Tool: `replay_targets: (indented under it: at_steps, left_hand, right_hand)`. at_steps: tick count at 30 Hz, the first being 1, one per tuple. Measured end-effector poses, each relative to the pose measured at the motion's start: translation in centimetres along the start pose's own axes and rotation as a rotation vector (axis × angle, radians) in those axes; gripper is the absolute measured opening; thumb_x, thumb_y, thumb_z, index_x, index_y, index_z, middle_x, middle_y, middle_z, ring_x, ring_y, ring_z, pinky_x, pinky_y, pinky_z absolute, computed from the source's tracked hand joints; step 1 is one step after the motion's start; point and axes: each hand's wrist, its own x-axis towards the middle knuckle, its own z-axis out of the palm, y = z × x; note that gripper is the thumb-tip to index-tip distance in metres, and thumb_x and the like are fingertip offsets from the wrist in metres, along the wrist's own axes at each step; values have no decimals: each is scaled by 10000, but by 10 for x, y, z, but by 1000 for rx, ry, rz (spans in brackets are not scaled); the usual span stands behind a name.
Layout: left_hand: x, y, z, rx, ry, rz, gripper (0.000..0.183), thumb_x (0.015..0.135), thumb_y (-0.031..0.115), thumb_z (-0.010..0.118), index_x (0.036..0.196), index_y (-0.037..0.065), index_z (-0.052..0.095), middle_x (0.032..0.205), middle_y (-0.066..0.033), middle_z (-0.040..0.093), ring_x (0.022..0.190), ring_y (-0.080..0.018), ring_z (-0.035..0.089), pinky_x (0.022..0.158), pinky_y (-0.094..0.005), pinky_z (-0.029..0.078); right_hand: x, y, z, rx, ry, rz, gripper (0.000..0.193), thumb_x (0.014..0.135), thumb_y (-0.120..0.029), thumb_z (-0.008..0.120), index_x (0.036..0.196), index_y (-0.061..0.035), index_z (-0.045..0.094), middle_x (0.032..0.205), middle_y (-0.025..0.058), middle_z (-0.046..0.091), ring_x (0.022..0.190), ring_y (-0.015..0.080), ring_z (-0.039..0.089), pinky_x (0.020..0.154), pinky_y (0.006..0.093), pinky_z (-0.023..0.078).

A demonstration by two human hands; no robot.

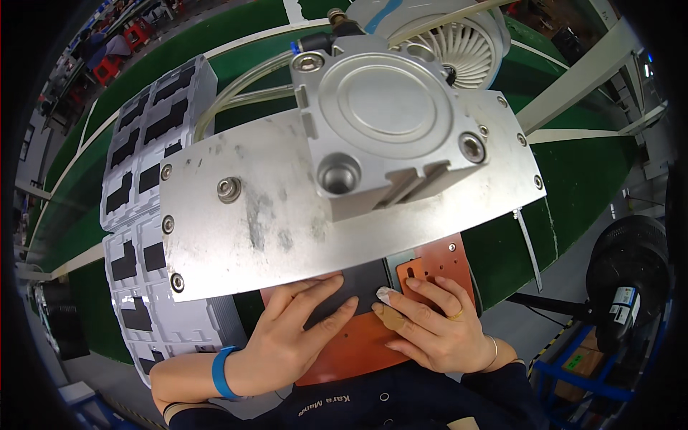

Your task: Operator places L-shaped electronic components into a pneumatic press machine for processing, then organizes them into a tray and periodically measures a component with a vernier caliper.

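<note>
My left hand, with a blue band at its wrist, lies with fingers spread over a flat dark grey piece. The piece rests on an orange metal base plate. On the other side, my right hand has its fingers stretched out, two tips wrapped in tape. They reach the dark piece's right edge and a small slotted orange bracket. Above both hands is a silver metal plate carrying a pneumatic cylinder. It hides the far end of the dark piece and some left fingertips.
White trays with black flat parts are stacked at the left on the green work surface. Clear hoses run to the cylinder. A white fan sits behind it. A black fan and blue cart stand at right.
</note>
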Motion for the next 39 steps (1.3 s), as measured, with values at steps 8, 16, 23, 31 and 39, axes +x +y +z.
replay_targets:
  at_steps: [8,16,23,31,39]
  left_hand:
    - [-2,3,2,26,-3,-52,471,687,15,789,1149,108,778,1244,-153,635,1074,-294,551,929,-391,481]
    - [-3,-1,2,-36,-7,-65,439,714,25,814,1137,136,782,1238,-136,637,1137,-288,558,967,-382,492]
    - [-3,-3,2,-30,-13,-51,427,717,39,822,1133,131,781,1226,-138,641,1134,-290,562,966,-382,497]
    - [0,-4,3,-16,27,-14,434,674,50,834,1104,82,784,1181,-154,653,979,-275,557,859,-369,477]
    - [2,-4,1,-20,32,18,402,706,46,748,1107,33,763,1219,-180,625,1112,-301,605,944,-362,539]
  right_hand:
    - [-1,-1,2,-30,2,12,342,847,-411,742,1103,-183,747,1424,-29,582,1288,200,498,1092,422,359]
    - [-1,-3,3,-32,16,27,309,847,-411,747,1038,-170,762,1425,-42,584,1304,186,482,1090,420,361]
    - [-8,4,1,31,234,46,278,792,-331,798,958,-114,751,1237,36,684,1135,216,589,995,379,450]
    - [-13,6,13,12,415,148,223,716,-243,838,825,-130,680,1044,46,664,973,242,607,914,385,499]
    - [1,-6,4,-142,145,100,368,816,-422,739,1130,-232,747,1297,38,608,1189,242,506,1092,423,352]
